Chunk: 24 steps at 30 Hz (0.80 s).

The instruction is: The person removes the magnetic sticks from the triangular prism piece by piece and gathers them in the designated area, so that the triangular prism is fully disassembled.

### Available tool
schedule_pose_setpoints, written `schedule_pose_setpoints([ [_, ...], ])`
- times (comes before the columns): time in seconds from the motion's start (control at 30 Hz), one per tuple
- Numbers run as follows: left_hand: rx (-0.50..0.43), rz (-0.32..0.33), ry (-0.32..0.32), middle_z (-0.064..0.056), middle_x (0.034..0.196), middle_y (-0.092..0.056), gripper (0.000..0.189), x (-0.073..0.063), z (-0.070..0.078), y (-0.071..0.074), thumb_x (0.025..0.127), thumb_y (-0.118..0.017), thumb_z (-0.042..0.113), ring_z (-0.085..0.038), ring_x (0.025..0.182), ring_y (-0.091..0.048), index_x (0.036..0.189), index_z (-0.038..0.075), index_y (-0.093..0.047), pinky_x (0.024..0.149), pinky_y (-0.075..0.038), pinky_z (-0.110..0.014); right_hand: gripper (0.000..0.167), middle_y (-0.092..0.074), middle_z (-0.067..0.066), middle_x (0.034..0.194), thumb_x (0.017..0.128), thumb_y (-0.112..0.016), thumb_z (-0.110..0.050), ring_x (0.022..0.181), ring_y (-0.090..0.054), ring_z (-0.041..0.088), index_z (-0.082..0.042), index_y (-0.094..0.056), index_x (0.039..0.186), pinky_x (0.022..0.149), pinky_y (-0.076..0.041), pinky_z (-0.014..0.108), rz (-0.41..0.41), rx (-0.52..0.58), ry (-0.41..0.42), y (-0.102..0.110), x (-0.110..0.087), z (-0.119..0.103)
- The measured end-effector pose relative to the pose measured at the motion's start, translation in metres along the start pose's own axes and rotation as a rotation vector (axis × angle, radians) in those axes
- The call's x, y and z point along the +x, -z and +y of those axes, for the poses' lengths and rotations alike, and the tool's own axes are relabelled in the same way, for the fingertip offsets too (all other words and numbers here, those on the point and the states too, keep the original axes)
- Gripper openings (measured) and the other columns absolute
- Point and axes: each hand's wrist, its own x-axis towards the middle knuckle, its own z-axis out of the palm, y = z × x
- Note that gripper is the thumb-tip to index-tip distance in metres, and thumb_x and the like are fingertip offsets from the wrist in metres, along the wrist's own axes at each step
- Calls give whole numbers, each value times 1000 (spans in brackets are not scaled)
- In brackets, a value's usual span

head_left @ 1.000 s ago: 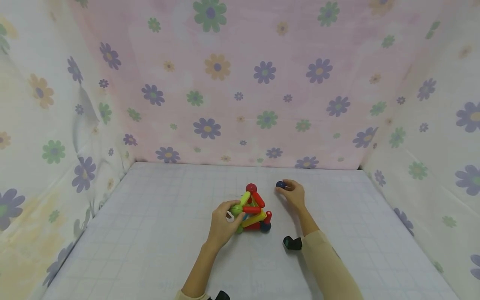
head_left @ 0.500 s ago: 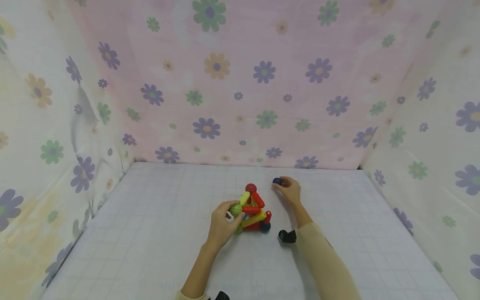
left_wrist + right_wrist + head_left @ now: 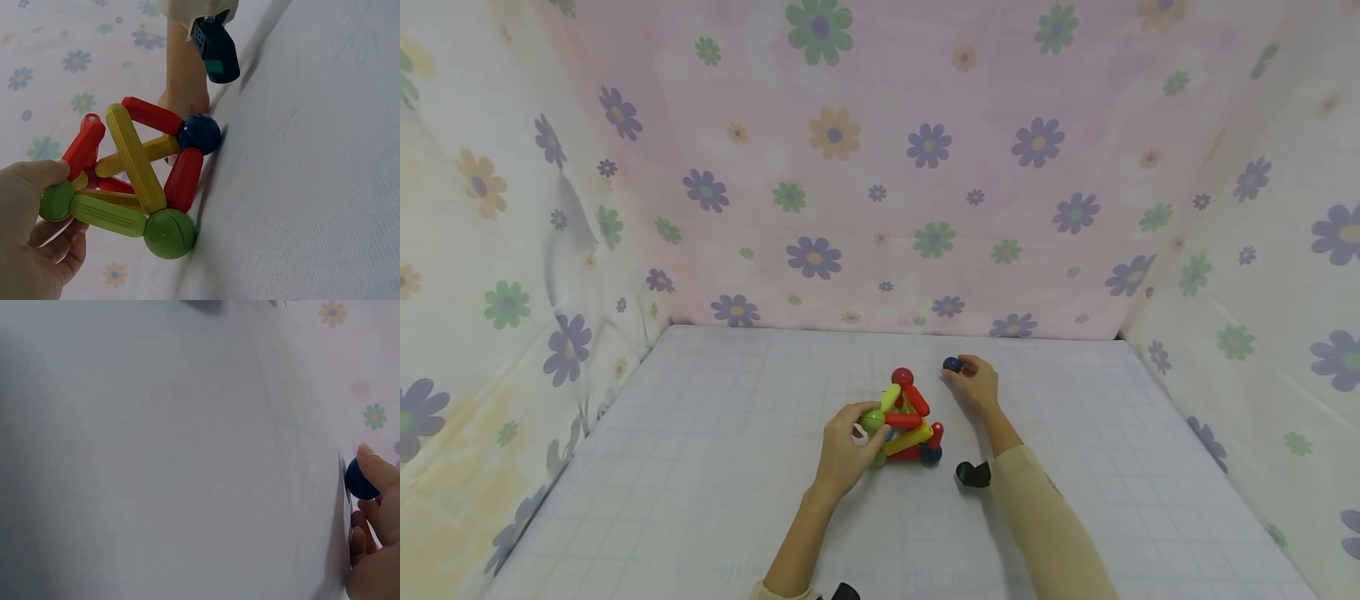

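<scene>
A structure of magnetic rods and balls [image 3: 907,437] stands on the table, built from red, yellow and green rods. My left hand [image 3: 842,450] holds it by a green ball [image 3: 56,201], with the thumb along one side. In the left wrist view, a larger green ball [image 3: 169,234] and a dark blue ball [image 3: 200,134] form lower corners. A red ball [image 3: 902,377] tops the far end. Behind and right of the structure, my right hand [image 3: 981,385] pinches a loose dark blue ball [image 3: 952,364] between thumb and fingers, apart from the structure.
The white table [image 3: 715,467] is bounded by a flowered cloth at the back [image 3: 880,167] and both sides. A black wrist device [image 3: 973,475] sits by the right sleeve [image 3: 1037,517].
My right hand has shifted a little to the left with the loose blue ball. The left hand and the structure have stayed in place.
</scene>
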Motion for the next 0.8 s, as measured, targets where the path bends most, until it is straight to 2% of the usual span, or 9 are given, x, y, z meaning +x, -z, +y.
schedule_pose_setpoints([
  [0.23, -10, -1, -14, -9, 97, -68, 31, 0, 1, 0, 79, -75, 9, -13, 74, -55, 106, -1, -64, 60, -52, -29, 61, -50, 23, 134, 84, -71, -23, 117, -52, 37, 4, -47, 133, 100, -40, 45, -12, 53, 33, 10, -9, 5],
  [0.57, -12, 7, -18, -10, 98, -67, 32, -1, 1, 0, 78, -75, 9, -14, 74, -55, 106, -1, -64, 60, -51, -30, 61, -50, 21, 134, 82, -73, -19, 115, -54, 37, 3, -48, 132, 94, -44, 46, -24, 169, 84, 26, -37, 4],
  [0.73, -17, 9, -14, -10, 99, -67, 31, -1, 1, 0, 79, -75, 8, -15, 74, -56, 107, -1, -64, 60, -51, -30, 56, -53, 23, 130, 83, -72, -19, 113, -56, 37, 4, -50, 129, 94, -45, 42, -76, 206, 145, 35, -58, -8],
  [0.8, -19, 6, -13, -9, 100, -67, 31, -1, 1, 0, 79, -75, 8, -16, 74, -56, 107, -1, -64, 61, -51, -30, 54, -54, 24, 128, 84, -71, -18, 112, -56, 38, 4, -51, 128, 92, -47, 34, -97, 225, 171, 39, -67, -15],
])
